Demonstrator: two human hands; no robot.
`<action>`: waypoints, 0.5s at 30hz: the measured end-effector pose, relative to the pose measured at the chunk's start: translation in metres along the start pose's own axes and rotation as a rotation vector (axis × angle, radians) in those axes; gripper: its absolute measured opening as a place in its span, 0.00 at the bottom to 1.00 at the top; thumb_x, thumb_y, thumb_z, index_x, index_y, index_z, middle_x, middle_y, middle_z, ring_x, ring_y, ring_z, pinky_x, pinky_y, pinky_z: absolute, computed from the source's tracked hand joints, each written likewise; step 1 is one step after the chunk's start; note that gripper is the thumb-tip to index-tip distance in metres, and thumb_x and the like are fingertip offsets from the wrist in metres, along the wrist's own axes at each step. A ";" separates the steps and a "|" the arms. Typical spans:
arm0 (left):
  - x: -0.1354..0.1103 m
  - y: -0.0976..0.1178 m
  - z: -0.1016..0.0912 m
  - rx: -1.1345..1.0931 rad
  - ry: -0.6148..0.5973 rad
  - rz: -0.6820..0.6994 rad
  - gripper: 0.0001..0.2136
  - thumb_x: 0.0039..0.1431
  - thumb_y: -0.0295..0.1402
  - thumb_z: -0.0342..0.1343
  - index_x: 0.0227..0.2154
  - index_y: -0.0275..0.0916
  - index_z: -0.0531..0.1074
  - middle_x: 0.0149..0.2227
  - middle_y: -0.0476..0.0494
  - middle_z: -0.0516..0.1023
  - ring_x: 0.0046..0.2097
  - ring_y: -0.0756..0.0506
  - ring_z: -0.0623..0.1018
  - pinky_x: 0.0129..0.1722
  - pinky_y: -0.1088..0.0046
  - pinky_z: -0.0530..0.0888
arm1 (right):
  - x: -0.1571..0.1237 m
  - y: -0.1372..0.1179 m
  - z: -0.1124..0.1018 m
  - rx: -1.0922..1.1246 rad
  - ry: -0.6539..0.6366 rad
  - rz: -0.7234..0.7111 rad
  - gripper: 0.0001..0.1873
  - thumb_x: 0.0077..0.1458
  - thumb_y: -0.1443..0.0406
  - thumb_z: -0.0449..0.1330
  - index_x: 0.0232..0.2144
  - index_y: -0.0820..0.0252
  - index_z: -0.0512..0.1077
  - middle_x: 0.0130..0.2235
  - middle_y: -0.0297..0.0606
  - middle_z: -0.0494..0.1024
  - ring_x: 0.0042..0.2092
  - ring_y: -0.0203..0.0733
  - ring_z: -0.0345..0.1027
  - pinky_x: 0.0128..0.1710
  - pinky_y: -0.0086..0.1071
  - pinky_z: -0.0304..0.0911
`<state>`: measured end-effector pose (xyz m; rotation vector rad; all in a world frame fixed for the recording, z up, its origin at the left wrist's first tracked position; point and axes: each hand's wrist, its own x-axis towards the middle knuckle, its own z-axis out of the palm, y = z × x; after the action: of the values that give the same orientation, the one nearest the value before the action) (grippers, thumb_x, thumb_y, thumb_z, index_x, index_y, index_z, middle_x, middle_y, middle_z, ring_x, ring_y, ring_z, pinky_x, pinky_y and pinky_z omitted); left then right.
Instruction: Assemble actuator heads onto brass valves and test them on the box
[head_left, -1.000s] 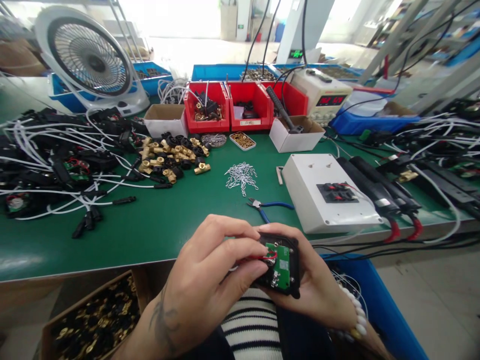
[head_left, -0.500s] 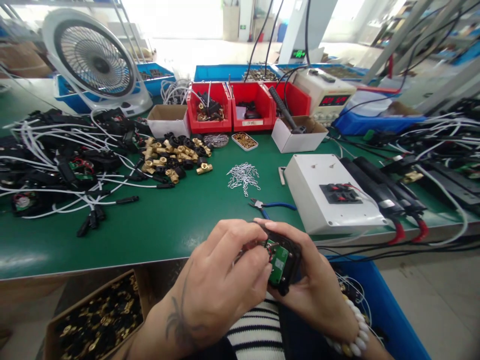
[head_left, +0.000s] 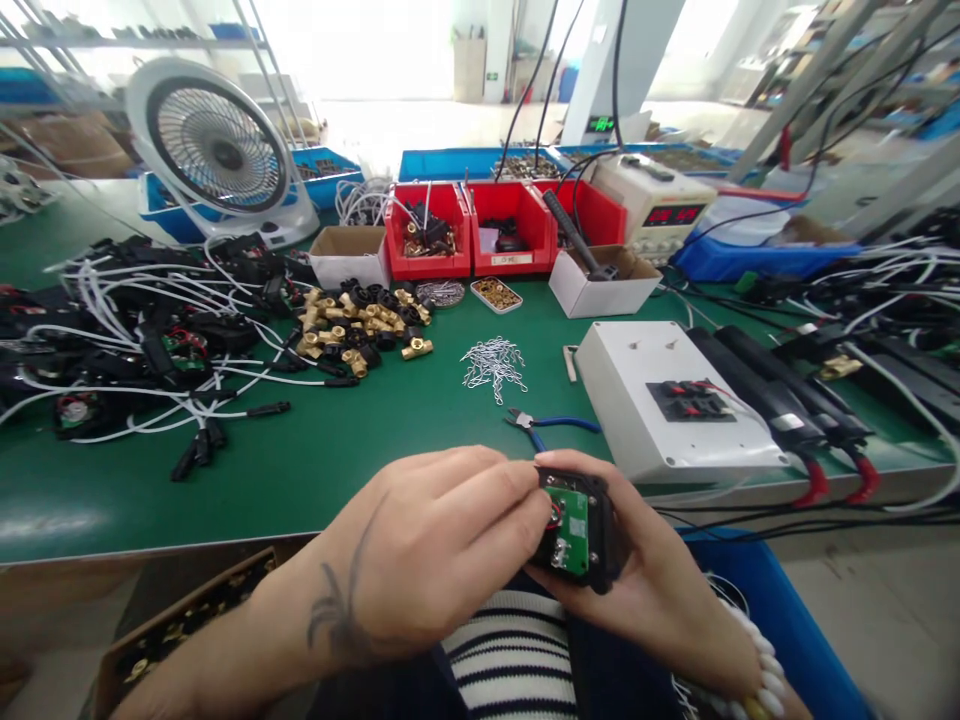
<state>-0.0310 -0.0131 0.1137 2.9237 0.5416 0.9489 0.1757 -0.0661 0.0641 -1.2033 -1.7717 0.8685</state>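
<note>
My right hand [head_left: 645, 580] cradles a small black housing [head_left: 592, 530] with a green circuit board inside, just below the table's front edge. My left hand [head_left: 435, 545] is curled over its left side, fingertips pinched at red wires on the board. Both hands sit over my lap, above a striped garment. Blue-handled pliers [head_left: 551, 428] lie on the green table [head_left: 337, 450] just beyond my hands.
A white test box [head_left: 667, 405] with red-black terminals stands right of the pliers. Wire clips [head_left: 495, 362], brass and black fittings [head_left: 360, 322], red bins [head_left: 510, 225], a fan [head_left: 217, 150] and tangled white cables [head_left: 127, 340] fill the table. A box of parts [head_left: 180, 630] sits at lower left.
My left fingers have closed further over the board's wires, and the housing has turned slightly in my right hand. The view has shifted a little; the table things stay put.
</note>
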 end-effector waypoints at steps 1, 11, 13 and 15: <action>0.001 0.001 0.000 0.012 -0.027 0.028 0.16 0.70 0.26 0.40 0.36 0.32 0.74 0.38 0.38 0.80 0.35 0.46 0.78 0.36 0.71 0.77 | 0.000 0.001 -0.001 0.012 -0.025 0.019 0.36 0.48 0.67 0.70 0.56 0.47 0.61 0.43 0.32 0.76 0.38 0.38 0.75 0.39 0.26 0.71; -0.014 0.006 0.031 -0.264 0.102 -0.339 0.18 0.63 0.43 0.57 0.49 0.36 0.69 0.52 0.38 0.72 0.53 0.42 0.72 0.52 0.66 0.74 | 0.004 0.006 0.006 0.324 -0.005 0.167 0.33 0.46 0.66 0.72 0.54 0.48 0.67 0.50 0.33 0.77 0.48 0.40 0.75 0.47 0.24 0.70; -0.018 0.008 0.036 -0.421 0.072 -0.442 0.33 0.54 0.51 0.62 0.58 0.40 0.62 0.59 0.38 0.68 0.58 0.42 0.70 0.58 0.66 0.70 | 0.011 0.008 0.004 0.430 -0.023 0.206 0.31 0.49 0.56 0.71 0.55 0.49 0.68 0.53 0.37 0.77 0.50 0.44 0.74 0.48 0.27 0.72; -0.023 0.007 0.042 -0.554 0.076 -0.529 0.34 0.53 0.48 0.65 0.60 0.43 0.61 0.57 0.42 0.70 0.56 0.44 0.72 0.58 0.70 0.70 | 0.022 0.009 -0.001 0.416 -0.120 0.225 0.32 0.52 0.46 0.66 0.54 0.53 0.71 0.52 0.43 0.78 0.51 0.50 0.74 0.49 0.34 0.72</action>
<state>-0.0219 -0.0236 0.0677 2.1122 0.8364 0.9412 0.1756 -0.0419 0.0619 -1.1010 -1.4630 1.3887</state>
